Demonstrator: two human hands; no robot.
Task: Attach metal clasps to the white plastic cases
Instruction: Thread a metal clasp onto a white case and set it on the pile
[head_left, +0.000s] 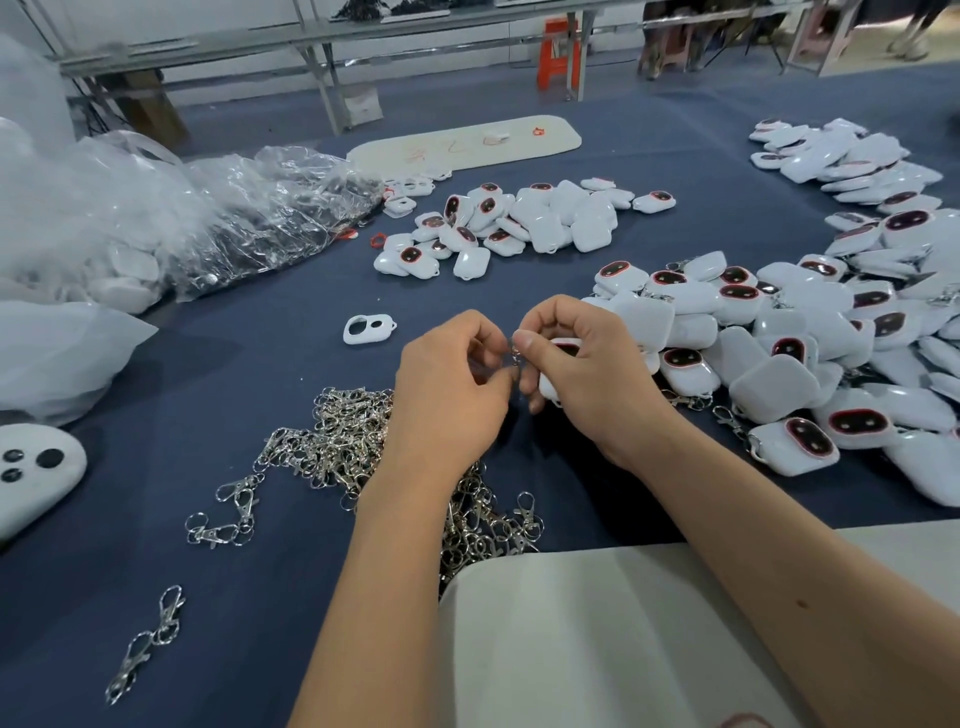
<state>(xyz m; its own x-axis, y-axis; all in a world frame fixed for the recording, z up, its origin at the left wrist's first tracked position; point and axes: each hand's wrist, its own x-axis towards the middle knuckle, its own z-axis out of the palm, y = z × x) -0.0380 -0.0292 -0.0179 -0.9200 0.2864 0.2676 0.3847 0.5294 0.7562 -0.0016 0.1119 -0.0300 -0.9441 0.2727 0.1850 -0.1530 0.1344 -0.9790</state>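
A heap of silver metal swivel clasps (363, 447) lies at the left on the dark blue cloth surface (249, 374). Above it, the left hand (449, 395) pinches 1 small clasp (514, 356). The right hand (582, 374) grips a glossy white plastic case (551, 387) and the clasp. More cases (779, 353) are piled at the right.

A small assembly workshop is shown: a long blue-covered counter (218, 364) is heaped with identical white cases (810, 332), a pile of metal clasps (343, 431) and plastic bags (218, 218); metal-framed benches (311, 47) are ranged behind.
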